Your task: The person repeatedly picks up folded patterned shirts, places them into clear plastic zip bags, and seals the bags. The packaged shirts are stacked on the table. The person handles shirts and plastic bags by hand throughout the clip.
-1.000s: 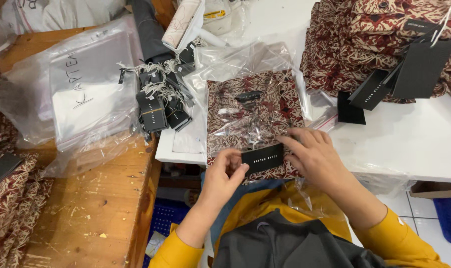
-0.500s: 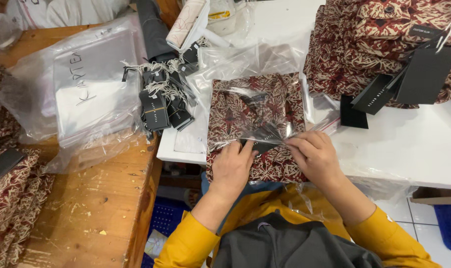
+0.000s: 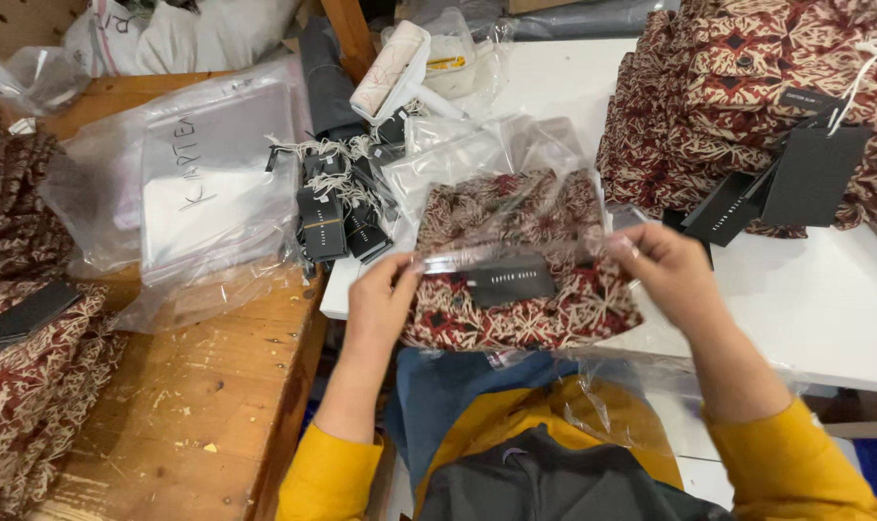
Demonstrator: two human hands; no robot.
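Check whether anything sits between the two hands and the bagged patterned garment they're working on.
Nothing visible does. The left hand and right hand each pinch the clear bag at its sides, directly on the plastic over the folded patterned garment with its black tag.

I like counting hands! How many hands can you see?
2: the left hand and right hand grip opposite edges of the clear bag around the patterned shirt.

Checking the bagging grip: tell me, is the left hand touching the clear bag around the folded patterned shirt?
Touching. The head view shows the left hand pinching the clear bag's flap edge over the folded patterned shirt.
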